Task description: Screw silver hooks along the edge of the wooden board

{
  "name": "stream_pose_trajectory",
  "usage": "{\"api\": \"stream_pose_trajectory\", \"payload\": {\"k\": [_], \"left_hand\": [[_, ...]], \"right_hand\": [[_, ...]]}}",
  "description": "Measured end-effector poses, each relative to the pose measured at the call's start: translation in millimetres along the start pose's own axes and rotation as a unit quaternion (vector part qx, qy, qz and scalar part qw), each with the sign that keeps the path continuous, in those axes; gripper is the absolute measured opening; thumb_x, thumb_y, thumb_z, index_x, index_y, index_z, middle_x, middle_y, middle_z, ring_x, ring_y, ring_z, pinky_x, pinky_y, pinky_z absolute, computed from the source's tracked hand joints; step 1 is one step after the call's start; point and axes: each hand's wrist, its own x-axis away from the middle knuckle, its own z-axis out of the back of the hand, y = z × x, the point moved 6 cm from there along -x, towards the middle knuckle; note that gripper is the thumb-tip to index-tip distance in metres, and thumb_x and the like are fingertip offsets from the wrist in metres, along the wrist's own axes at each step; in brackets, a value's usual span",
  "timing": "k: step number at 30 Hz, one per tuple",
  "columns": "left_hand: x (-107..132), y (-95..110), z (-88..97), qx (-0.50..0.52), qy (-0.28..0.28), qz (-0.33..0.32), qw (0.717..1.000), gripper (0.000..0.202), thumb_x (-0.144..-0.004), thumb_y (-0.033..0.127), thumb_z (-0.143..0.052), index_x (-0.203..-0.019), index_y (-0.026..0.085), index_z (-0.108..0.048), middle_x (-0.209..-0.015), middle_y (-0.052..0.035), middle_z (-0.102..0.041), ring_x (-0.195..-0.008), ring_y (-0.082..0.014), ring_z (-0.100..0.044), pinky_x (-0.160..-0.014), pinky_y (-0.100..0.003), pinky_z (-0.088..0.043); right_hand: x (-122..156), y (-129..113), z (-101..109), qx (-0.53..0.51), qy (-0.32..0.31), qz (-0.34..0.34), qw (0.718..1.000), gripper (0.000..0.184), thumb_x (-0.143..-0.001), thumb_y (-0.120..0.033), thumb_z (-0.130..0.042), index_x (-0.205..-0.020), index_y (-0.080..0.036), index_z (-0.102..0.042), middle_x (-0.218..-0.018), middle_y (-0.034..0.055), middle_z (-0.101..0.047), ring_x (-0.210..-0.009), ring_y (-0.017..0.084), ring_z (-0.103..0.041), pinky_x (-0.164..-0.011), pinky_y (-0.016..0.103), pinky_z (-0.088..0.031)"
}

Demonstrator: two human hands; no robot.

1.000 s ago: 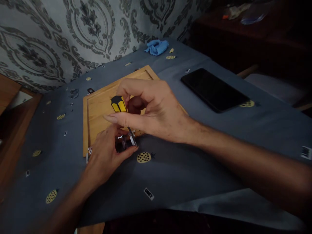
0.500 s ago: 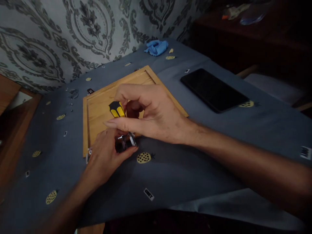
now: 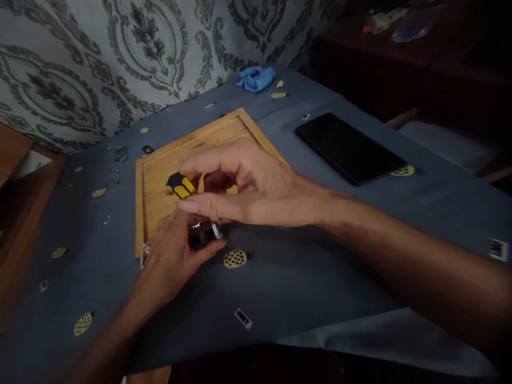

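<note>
My right hand [image 3: 244, 186] is closed round a screwdriver with a yellow and black handle [image 3: 181, 185], its shaft hidden under my fingers and pointing down toward a small dark metal part [image 3: 205, 234]. My left hand [image 3: 172, 256] lies on the blue cloth and pinches that small part between thumb and fingers at the near edge of the wooden tray [image 3: 160, 176]. The screwdriver handle leans to the left over the tray.
A black phone [image 3: 348, 146] lies face down at the right on the blue patterned tablecloth [image 3: 280, 277]. A crumpled blue cloth [image 3: 256, 77] sits at the far edge near the wall. Tiny screws and small parts [image 3: 120, 154] lie left of the tray.
My right hand has sunk lower and the screwdriver handle has tipped over to the left. My left hand has stayed on the small part.
</note>
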Motion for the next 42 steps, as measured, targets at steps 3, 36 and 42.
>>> {"api": "stream_pose_trajectory", "payload": {"k": [3, 36, 42], "left_hand": [[1, -2, -1.9, -0.007, -0.004, -0.002, 1.000, 0.037, -0.081, 0.047, -0.074, -0.105, 0.023, -0.061, -0.092, -0.0039, -0.072, -0.086, -0.0286, -0.069, -0.074, -0.043, -0.052], [-2, 1, 1.5, -0.020, 0.006, 0.006, 1.000, 0.032, -0.079, 0.050, -0.073, -0.091, 0.023, -0.060, -0.080, -0.0018, -0.066, -0.077, -0.0264, -0.065, -0.068, -0.040, -0.051], [-3, 2, 0.0, 0.035, -0.025, 0.028, 0.999, 0.038, -0.079, 0.045, -0.075, -0.105, 0.024, -0.057, -0.097, -0.0028, -0.073, -0.090, -0.0282, -0.068, -0.078, -0.044, -0.051]], "right_hand": [[0, 0, 0, -0.005, -0.005, -0.007, 1.000, 0.015, -0.095, -0.018, -0.057, -0.082, -0.015, -0.052, -0.078, -0.0059, -0.057, -0.067, 0.004, -0.056, -0.060, 0.016, -0.048], [2, -11, 6, 0.068, 0.133, 0.047, 0.988, 0.044, -0.089, -0.033, -0.068, -0.068, -0.020, -0.031, -0.068, -0.0082, -0.034, -0.061, 0.004, -0.036, -0.056, 0.017, -0.039], [1, -14, 11, 0.097, 0.152, 0.051, 0.982, 0.044, -0.095, -0.043, -0.060, -0.070, -0.022, -0.030, -0.071, -0.0049, -0.041, -0.070, 0.008, -0.046, -0.060, 0.021, -0.042]]}}
